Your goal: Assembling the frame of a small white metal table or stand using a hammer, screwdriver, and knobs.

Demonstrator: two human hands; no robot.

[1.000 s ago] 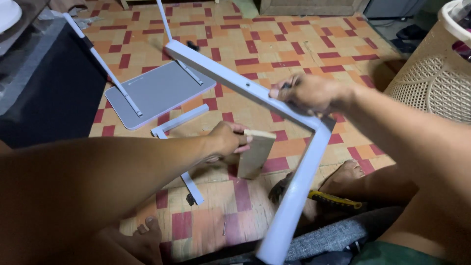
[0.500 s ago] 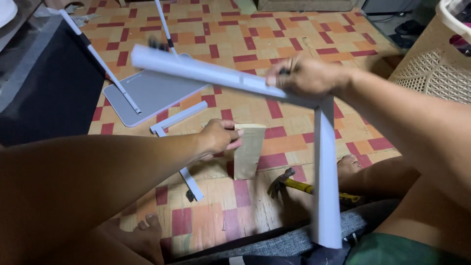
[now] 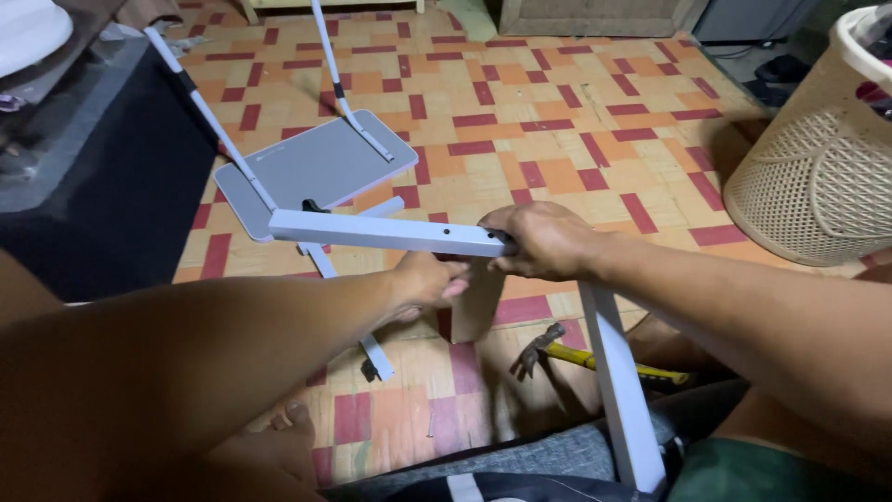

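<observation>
The corner of a white L-shaped metal bar (image 3: pixel 390 232) is gripped by the right hand (image 3: pixel 544 240), fingers wrapped around it. A small wooden block (image 3: pixel 477 302), upright on the tiled floor (image 3: pixel 557 112) below the bar, is held by the left hand (image 3: pixel 429 284). A hammer (image 3: pixel 595 358) lies just beside the block; a grey panel (image 3: pixel 316 167) and a woven basket (image 3: pixel 822 177) are seen farther off.

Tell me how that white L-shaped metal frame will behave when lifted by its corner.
The white frame probably stays stiff: its two square-tube legs hold straight while the right hand grips the bend. It looks fairly light, held up mostly by that hand. The long free leg may swing or twist about the grip.
</observation>
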